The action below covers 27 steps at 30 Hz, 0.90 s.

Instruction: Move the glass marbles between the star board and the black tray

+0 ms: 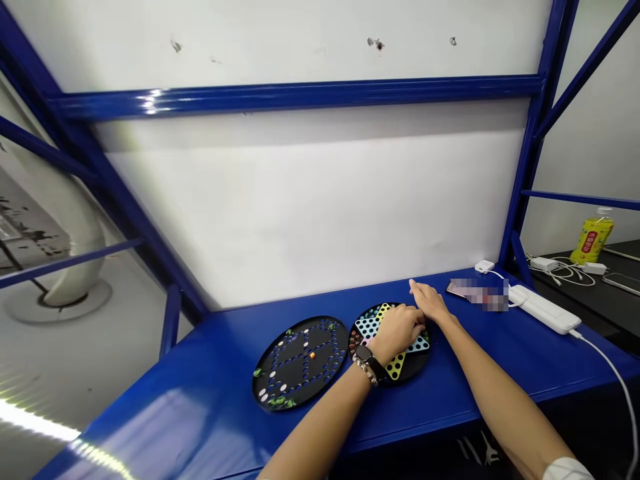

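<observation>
Head view, looking forward and down across a blue-painted metal worktop (475, 377), set against a white wall (300, 200) inside a blue steel frame (295, 97).

Left on the worktop: a round black game board (300, 393) pierced with holes, carrying white and green marbles, with a small orange piece near its centre. Just beside it to the right: a round Chinese checkers board (367, 327), a multicoloured star on black.

Left hand (397, 330) curls over this second board, knuckles up, fingers bent downward. Fingertips are hidden; cannot tell whether it has hold of a marble. A smartwatch (364, 355) and a beaded bracelet (365, 371) sit on that wrist.

Right hand (430, 301) lies just beside it, at the board's far edge, open and flat, fingers together, holding nothing visible.

Further right: a pixelated, phone-like object (477, 295), a white charger (484, 267) and a white power strip (543, 308) with its cable. Beyond, on a black surface (575, 313): white cables (563, 272), a yellow drink bottle (593, 237) and a phone (620, 283).
</observation>
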{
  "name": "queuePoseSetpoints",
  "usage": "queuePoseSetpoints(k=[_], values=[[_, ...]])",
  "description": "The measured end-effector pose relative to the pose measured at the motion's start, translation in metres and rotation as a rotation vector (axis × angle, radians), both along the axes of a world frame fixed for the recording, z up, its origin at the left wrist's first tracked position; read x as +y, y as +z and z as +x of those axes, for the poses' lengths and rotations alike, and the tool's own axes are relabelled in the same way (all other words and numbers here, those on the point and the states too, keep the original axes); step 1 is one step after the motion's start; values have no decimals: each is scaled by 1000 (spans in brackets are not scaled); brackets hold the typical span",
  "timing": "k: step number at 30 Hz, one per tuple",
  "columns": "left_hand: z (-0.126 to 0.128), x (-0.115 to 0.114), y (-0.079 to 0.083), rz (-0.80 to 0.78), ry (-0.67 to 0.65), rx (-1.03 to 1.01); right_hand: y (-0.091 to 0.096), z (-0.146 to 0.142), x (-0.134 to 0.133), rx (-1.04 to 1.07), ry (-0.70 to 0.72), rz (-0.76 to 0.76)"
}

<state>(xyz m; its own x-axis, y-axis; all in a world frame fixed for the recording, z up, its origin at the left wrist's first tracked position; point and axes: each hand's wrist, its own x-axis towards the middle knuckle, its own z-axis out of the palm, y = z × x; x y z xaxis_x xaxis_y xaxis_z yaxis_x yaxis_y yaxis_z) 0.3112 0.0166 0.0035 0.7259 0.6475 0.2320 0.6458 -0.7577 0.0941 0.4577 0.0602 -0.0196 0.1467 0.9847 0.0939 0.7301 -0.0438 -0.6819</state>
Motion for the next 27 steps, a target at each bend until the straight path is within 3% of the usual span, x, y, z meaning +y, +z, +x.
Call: queuePoseSetpoints(k=[4,8,12,14,16,19,23,27], values=[[-4,-8,-4,54,-49,46,-1,-1,0,2,-12,9],[-36,-32,8,25,-35,-35,-2,-2,-1,0,5,14],[-104,-50,23,-59,151,-105,-2,-2,-1,-4,15,1],[-145,-55,24,-75,263,-102,-2,-2,-2,-7,22,-2],[-183,-61,17,-57,404,-88,-2,-3,-3,-10,23,-2],[-223,-70,-1,-90,471,-68,-3,-4,-3,-8,30,-9],[-239,-77,-18,-99,442,-70,-3,-4,-3,-11,30,-11],[-236,-80,-21,-115,532,-42,-2,-3,-4,-14,25,-10]])
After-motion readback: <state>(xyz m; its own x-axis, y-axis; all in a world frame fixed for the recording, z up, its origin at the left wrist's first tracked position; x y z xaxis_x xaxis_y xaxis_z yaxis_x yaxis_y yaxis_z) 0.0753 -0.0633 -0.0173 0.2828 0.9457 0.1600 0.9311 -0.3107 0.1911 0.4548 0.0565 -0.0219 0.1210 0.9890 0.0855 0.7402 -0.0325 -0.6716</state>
